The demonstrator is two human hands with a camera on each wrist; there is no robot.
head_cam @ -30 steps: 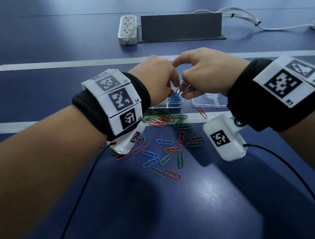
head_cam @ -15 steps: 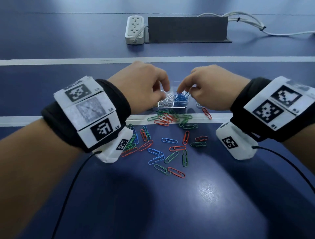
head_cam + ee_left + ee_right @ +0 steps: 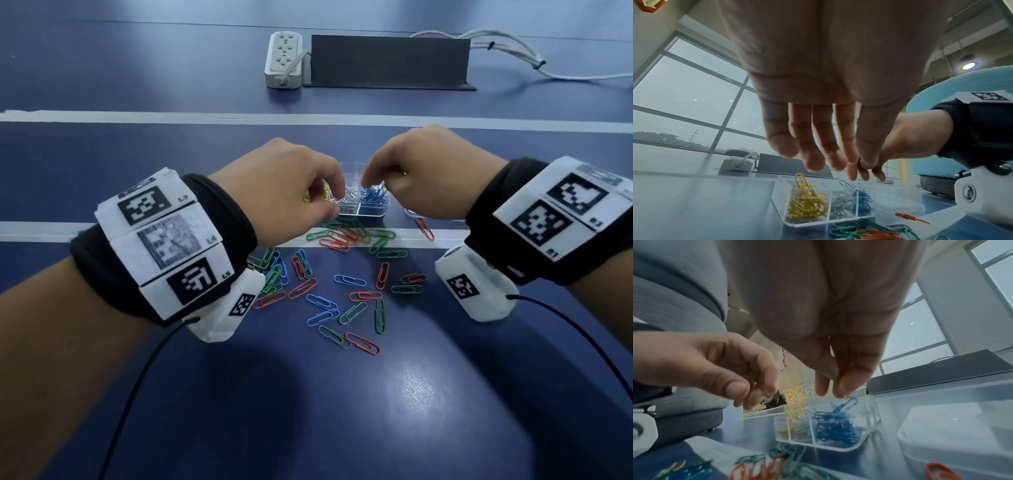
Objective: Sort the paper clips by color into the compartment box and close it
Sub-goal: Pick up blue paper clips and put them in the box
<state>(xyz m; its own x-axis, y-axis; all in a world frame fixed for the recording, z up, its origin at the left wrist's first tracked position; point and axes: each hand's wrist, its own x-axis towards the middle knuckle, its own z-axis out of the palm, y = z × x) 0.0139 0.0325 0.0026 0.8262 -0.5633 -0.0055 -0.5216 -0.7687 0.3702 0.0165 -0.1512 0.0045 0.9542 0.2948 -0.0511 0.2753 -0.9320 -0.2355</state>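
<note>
The clear compartment box sits beyond the white tape line, with yellow clips, white clips and blue clips each in their own cell. My left hand hovers over the white cell, fingers hanging down and holding nothing. My right hand points its fingers down just above the blue pile; a blue clip stands up right under the tips. Loose red, green and blue clips lie scattered between my wrists.
The box's clear lid lies on the table right of the box, and a red clip lies just in front of it. A power strip, a dark grey stand and white cables are at the far edge.
My hands were touching above the box a second ago. They have since come down and drawn apart, the left over the white cell and the right over the blue.
</note>
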